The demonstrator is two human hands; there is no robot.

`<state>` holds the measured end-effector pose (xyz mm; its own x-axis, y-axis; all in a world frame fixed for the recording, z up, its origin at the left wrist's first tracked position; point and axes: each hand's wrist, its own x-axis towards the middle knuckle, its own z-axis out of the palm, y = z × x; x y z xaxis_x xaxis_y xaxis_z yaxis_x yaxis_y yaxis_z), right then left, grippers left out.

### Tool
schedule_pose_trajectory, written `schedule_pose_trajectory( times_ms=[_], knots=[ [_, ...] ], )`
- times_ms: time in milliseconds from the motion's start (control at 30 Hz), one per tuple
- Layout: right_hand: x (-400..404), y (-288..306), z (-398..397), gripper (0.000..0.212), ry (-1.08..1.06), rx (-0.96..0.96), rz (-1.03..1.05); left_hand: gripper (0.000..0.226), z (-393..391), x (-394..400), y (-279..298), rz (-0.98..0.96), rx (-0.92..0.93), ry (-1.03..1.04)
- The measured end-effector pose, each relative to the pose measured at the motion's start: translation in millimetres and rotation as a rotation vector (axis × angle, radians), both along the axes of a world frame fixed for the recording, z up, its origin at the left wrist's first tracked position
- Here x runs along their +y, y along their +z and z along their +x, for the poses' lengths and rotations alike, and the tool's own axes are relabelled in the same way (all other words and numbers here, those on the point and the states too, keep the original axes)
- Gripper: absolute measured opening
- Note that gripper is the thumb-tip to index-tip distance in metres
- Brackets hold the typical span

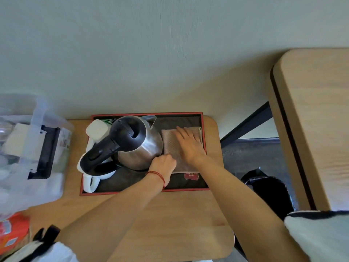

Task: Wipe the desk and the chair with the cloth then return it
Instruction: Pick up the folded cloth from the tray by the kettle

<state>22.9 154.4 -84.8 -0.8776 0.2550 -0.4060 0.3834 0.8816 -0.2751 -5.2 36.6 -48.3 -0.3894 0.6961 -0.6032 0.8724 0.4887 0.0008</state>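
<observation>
A folded beige cloth (171, 142) lies in the right part of a black tray with a red rim (145, 190) on the wooden desk (170, 214). My right hand (188, 143) rests flat on top of the cloth, fingers spread. My left hand (164, 164) is curled at the cloth's near left corner, next to the kettle; I cannot tell whether it pinches the cloth. A red string is around my left wrist.
A steel kettle with a black handle (132, 142) and white cups (90, 181) stand in the tray's left part. A clear plastic box (34, 140) and an orange packet (13, 231) sit at the left. A second wooden tabletop (317, 120) and a black bin (272, 193) are at the right.
</observation>
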Motion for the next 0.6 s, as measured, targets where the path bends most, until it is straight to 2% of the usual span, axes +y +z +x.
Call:
schedule_pose_trajectory(
  times_ms=[133,267,333,400,500,600],
  knots=[
    [4.6,5.6,-12.6,0.09,0.066,-0.046,0.141,0.039,-1.6,-5.3,0.0,-0.017,0.012,0.005],
    [7.1,8.9,-11.2,0.056,0.138,-0.076,0.273,0.042,-0.1,-8.4,0.3,-0.012,0.011,0.036],
    [9.0,7.5,-6.1,0.051,0.175,-0.05,0.264,0.043,0.2,-9.2,0.6,-0.012,0.019,0.043],
    [13.5,9.8,-5.2,0.056,0.194,-0.052,0.194,0.044,0.5,-9.0,1.8,-0.02,0.017,0.05],
    [21.2,16.0,-14.2,0.05,0.107,-0.032,0.091,0.043,0.7,-9.7,1.5,-0.014,0.023,0.054],
    [24.5,18.5,-23.0,0.042,0.01,-0.01,0.079,0.044,1.3,-12.1,-0.3,-0.008,0.033,0.058]
  ],
)
